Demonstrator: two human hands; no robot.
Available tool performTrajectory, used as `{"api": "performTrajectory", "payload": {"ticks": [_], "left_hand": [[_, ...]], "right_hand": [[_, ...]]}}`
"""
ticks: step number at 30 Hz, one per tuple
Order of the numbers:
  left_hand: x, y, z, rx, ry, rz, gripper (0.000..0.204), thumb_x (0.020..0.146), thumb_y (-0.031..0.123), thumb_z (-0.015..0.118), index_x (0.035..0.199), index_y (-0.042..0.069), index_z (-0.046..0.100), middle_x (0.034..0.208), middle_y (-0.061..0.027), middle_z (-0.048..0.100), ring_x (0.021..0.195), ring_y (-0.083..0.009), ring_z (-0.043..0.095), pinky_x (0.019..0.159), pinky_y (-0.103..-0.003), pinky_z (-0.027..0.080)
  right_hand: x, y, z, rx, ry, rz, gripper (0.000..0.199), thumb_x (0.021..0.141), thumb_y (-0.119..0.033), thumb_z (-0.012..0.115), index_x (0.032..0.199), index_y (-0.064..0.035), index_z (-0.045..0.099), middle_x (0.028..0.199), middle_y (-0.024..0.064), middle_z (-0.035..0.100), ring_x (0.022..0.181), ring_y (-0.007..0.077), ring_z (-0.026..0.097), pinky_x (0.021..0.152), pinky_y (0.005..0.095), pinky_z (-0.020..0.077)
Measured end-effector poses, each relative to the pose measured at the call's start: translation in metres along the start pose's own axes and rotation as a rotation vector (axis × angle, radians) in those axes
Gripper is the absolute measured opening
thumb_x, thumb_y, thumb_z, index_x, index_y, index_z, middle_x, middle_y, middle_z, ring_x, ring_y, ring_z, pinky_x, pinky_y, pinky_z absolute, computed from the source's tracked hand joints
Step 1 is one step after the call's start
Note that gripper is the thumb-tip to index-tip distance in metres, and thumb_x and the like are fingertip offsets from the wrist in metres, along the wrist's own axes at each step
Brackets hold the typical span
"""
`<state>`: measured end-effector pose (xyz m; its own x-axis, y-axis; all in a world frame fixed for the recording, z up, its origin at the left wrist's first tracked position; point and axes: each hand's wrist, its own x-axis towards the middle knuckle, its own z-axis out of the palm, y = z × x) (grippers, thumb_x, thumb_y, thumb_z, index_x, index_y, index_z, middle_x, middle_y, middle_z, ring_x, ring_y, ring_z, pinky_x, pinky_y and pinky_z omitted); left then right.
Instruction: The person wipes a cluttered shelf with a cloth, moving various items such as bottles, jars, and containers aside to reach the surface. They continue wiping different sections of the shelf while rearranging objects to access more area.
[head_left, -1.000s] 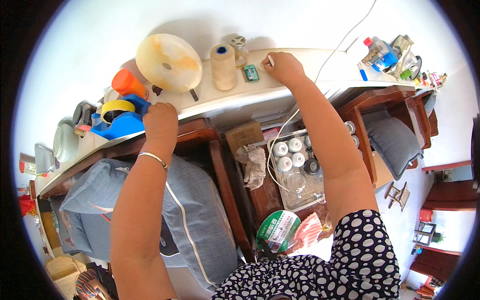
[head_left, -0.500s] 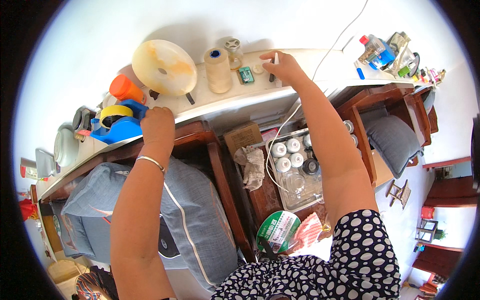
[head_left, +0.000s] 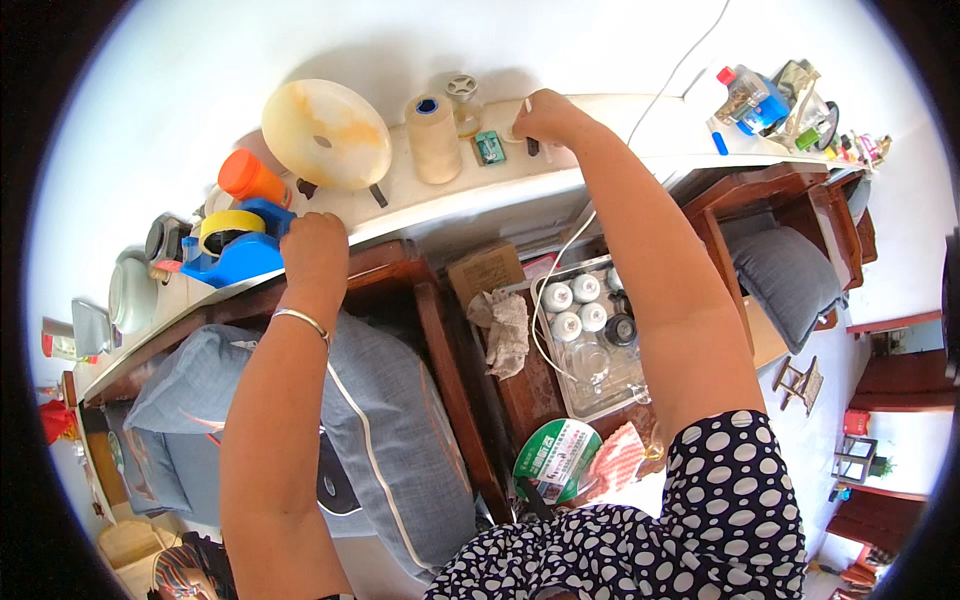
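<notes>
Head view: on a white shelf [head_left: 420, 200], my right hand [head_left: 545, 118] is pinching a small white stick [head_left: 527, 104] beside a thread cone [head_left: 433, 138]; my left hand [head_left: 313, 250] is resting closed, gripping nothing visible, by the blue tape dispenser [head_left: 238, 250].

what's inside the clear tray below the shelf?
The clear tray holds white round lids, one dark lid and an upturned glass. Its right part is hidden behind the right forearm.

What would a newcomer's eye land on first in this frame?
Probably the pale round disc standing on the white shelf, beside a cream thread spool. The right hand reaches the shelf's back; the left hand rests by a blue tape dispenser with yellow tape.
</notes>
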<state>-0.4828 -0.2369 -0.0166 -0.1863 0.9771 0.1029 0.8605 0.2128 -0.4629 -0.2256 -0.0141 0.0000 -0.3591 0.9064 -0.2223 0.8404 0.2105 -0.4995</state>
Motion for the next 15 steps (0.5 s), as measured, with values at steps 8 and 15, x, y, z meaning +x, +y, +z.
{"api": "performTrajectory", "payload": {"ticks": [8,15], "left_hand": [[0.001,0.003,0.004,-0.010,0.042,0.017,0.010,0.082,0.011,0.055,0.085,0.007,0.063,0.086,-0.0078,0.062,0.085,-0.0222,0.063,0.066,-0.032,0.054],[-0.002,-0.002,0.007,-0.001,0.052,0.000,0.009,0.082,0.011,0.055,0.084,0.008,0.063,0.084,-0.0074,0.062,0.083,-0.0218,0.063,0.063,-0.032,0.055]], "right_hand": [[-0.016,0.014,-0.002,0.155,-0.006,-0.207,0.016,0.071,-0.018,0.061,0.076,-0.0034,0.065,0.069,0.0110,0.062,0.062,0.0210,0.057,0.059,0.0332,0.0471],[-0.052,0.006,0.004,0.418,0.168,-0.143,0.020,0.073,-0.019,0.062,0.083,-0.0016,0.064,0.072,0.0073,0.062,0.059,0.0132,0.055,0.055,0.0291,0.0470]]}}
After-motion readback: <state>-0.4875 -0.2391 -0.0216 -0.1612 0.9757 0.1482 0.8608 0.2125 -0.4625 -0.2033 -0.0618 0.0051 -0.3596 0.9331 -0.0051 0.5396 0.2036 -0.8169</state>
